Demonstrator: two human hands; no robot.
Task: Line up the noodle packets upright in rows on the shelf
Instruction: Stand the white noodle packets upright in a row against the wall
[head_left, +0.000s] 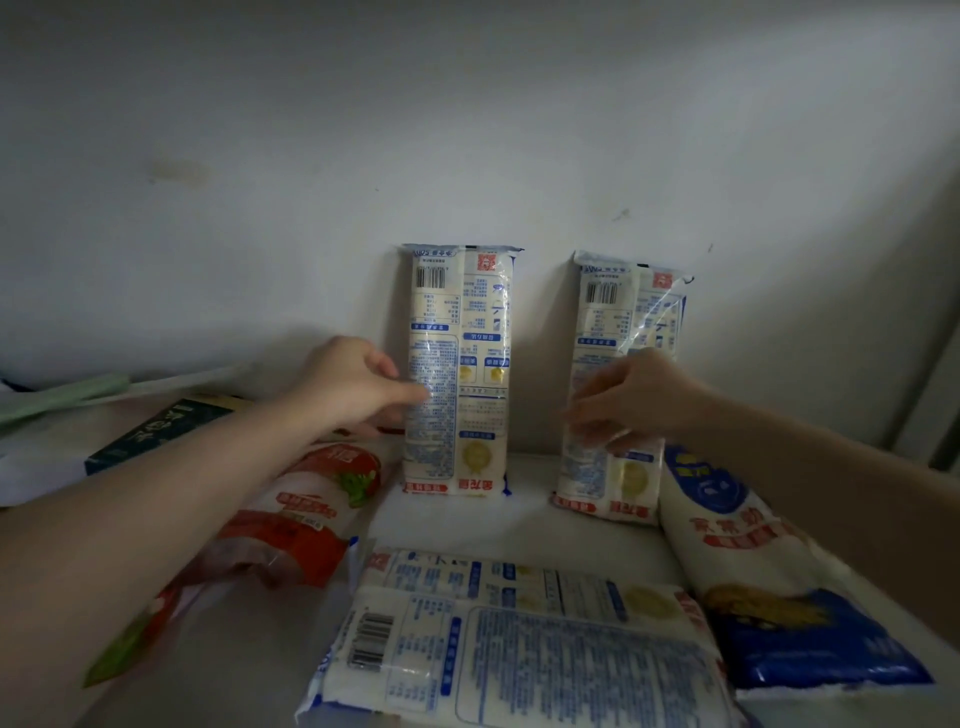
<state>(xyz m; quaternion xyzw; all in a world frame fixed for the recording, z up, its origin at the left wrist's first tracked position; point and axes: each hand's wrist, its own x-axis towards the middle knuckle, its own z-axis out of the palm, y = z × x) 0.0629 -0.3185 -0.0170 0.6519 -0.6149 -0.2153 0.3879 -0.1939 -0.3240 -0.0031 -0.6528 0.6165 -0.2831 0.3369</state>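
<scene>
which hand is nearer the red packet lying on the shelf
Left. The left hand is just above the red packet, at one upright noodle packet; the right hand holds another farther right.

— What's behind it all?
— A plain white wall (467, 130), dimly lit, with a faint yellowish smudge (174, 171) at upper left and a small dark mark (621, 214) further right.
— And the light?
— Brighter toward the right, where a pale vertical edge (930, 395) stands in the corner.
— Underneath?
— A white shelf (524, 519) meeting the wall.
</scene>
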